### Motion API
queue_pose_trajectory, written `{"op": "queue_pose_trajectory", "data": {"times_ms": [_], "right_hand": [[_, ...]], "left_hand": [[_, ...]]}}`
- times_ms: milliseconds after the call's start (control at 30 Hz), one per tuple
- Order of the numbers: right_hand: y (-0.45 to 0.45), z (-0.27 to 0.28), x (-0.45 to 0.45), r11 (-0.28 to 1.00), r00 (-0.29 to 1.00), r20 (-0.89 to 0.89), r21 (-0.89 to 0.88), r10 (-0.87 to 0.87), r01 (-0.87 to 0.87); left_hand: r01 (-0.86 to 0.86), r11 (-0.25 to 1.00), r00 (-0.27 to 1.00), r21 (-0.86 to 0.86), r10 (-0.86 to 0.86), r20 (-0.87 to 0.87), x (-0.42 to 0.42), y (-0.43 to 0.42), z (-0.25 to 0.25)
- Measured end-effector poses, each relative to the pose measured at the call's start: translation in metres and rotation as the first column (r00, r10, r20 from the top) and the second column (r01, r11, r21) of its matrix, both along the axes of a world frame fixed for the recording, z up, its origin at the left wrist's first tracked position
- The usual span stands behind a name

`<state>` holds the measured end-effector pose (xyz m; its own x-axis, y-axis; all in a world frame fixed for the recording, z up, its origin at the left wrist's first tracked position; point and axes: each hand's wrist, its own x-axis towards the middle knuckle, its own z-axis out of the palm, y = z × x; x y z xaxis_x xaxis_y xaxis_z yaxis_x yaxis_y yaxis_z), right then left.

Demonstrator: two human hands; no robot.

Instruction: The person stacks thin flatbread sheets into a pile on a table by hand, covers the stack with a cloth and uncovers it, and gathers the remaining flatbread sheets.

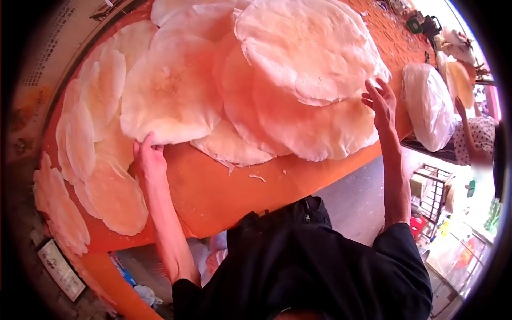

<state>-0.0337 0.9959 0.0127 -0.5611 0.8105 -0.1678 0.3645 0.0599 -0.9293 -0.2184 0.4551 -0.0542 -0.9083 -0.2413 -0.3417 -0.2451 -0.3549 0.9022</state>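
Large, round, thin flatbreads lie overlapping across the orange table. My left hand (151, 156) grips the near edge of one broad flatbread (170, 90), thumb over the rim and the other fingers partly hidden beneath it. My right hand (381, 104) is raised beside the right stack, fingers spread and holding nothing. Closest to it is the rim of the top flatbread (306, 48); whether a fingertip touches that rim I cannot tell. Below it, another flatbread (325, 125) juts toward the table's front edge.
Smaller flatbreads (114, 197) overlap along the left side of the orange table (224, 192). A plastic-wrapped bundle (426, 106) stands at the right edge. Beyond it is another person in a dotted garment (474, 138), near a metal rack (432, 186). A black bag (306, 210) sits against my front.
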Motion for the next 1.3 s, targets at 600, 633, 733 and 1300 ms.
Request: {"op": "queue_pose_trajectory", "data": {"times_ms": [600,633,733,1300], "right_hand": [[-0.221,0.029,0.005,0.654,0.646,-0.1,0.136,0.757,-0.745],[-0.237,0.029,0.002,0.519,0.519,-0.052,0.189,0.853,-0.834],[-0.297,0.011,-0.001,0.239,0.252,-0.025,0.422,0.967,-0.875],[-0.256,0.031,-0.051,0.487,0.513,-0.148,-0.179,0.845,-0.855]], "left_hand": [[0.036,0.999,0.995,-0.032,-0.039,-0.092,0.158,0.012,0.081],[0.118,0.992,0.992,-0.05,-0.121,-0.048,0.172,0.014,0.069],[0.205,0.979,0.979,-0.012,-0.205,-0.015,0.203,0.038,0.055],[0.012,0.998,0.999,-0.067,-0.015,-0.046,0.205,-0.012,0.036]]}}
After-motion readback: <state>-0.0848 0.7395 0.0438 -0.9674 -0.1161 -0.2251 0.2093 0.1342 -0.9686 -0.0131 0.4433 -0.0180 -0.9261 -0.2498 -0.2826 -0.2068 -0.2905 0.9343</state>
